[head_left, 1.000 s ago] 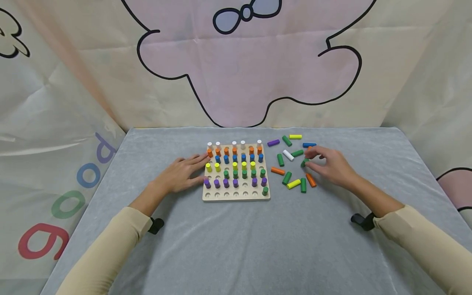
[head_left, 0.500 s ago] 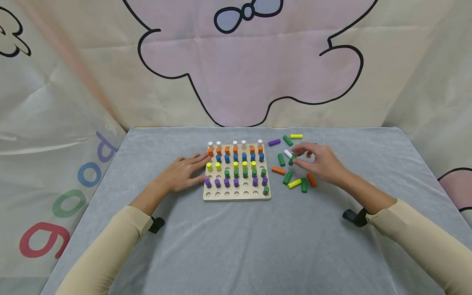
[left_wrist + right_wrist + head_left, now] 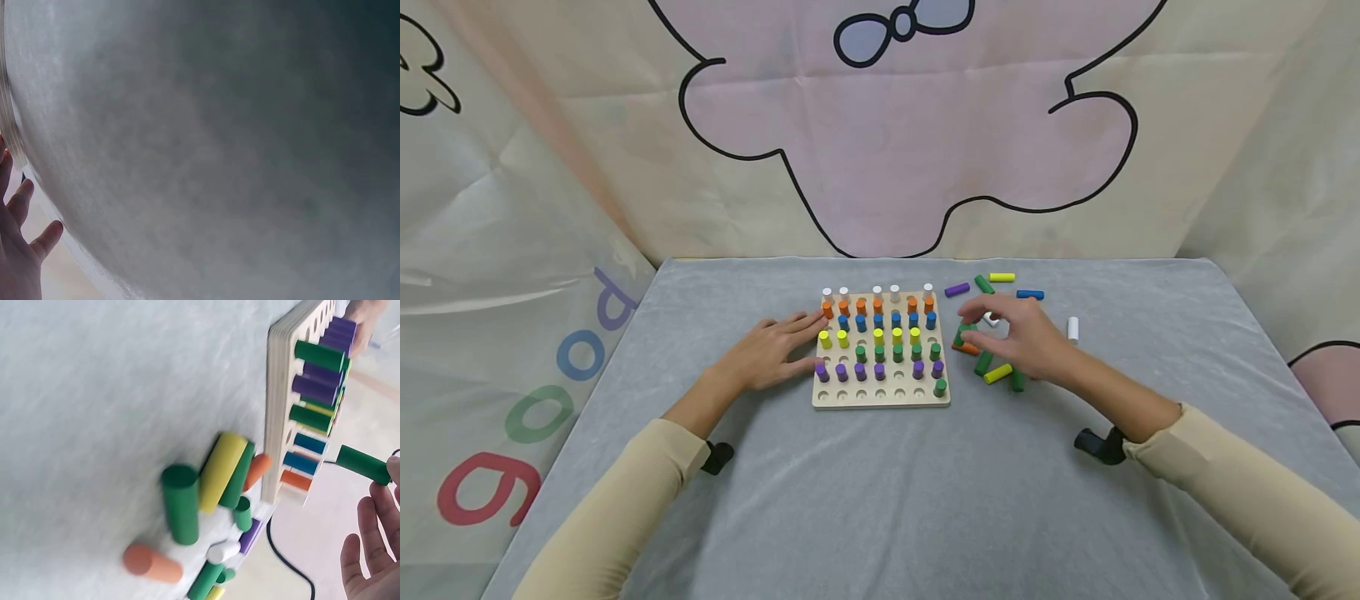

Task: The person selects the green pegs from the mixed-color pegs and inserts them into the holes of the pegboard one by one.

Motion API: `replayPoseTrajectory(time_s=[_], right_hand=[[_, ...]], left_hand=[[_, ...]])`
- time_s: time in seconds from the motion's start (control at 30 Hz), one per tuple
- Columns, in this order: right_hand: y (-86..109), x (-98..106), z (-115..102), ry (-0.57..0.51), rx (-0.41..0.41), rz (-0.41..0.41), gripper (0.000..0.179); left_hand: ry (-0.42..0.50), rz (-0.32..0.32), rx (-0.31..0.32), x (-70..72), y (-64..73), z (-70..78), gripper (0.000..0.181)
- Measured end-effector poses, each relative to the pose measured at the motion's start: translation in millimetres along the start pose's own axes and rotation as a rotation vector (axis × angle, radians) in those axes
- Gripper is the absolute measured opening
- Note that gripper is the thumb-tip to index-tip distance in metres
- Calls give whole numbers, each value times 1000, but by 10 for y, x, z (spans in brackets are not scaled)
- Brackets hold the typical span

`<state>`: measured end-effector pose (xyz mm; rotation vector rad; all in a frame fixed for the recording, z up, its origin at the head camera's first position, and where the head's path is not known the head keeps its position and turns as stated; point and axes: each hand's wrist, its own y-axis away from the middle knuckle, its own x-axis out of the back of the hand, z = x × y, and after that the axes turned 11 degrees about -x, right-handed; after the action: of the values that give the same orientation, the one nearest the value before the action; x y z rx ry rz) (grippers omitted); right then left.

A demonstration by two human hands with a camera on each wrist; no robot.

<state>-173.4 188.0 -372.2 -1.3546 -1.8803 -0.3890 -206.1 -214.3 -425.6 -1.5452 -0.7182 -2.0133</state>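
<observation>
I see the right hand [image 3: 1021, 335] pinching a green peg [image 3: 362, 465] above loose pegs [image 3: 997, 373], right of the wooden pegboard [image 3: 869, 406], whose left edge is touched by the widely spread left hand [image 3: 773, 351].

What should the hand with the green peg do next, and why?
Perhaps carry the green peg left over the board, because the right hand pinches it, and open holes show beside the lone green peg along the near edge.
</observation>
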Motion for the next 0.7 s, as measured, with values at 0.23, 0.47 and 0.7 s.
replayPoseTrajectory(time_s=[0.23,0.47,0.7], right_hand=[[13,-77,-144,-18,65,-3,29],[23,-173,-241,-51,109,-35,29],[40,-282,-269,-73,138,-84,31]], left_hand=[[-3,-10,2,-3,-6,-9,79],[-10,-3,-5,-1,-2,-11,79],[-2,-1,-10,2,-5,-5,79]])
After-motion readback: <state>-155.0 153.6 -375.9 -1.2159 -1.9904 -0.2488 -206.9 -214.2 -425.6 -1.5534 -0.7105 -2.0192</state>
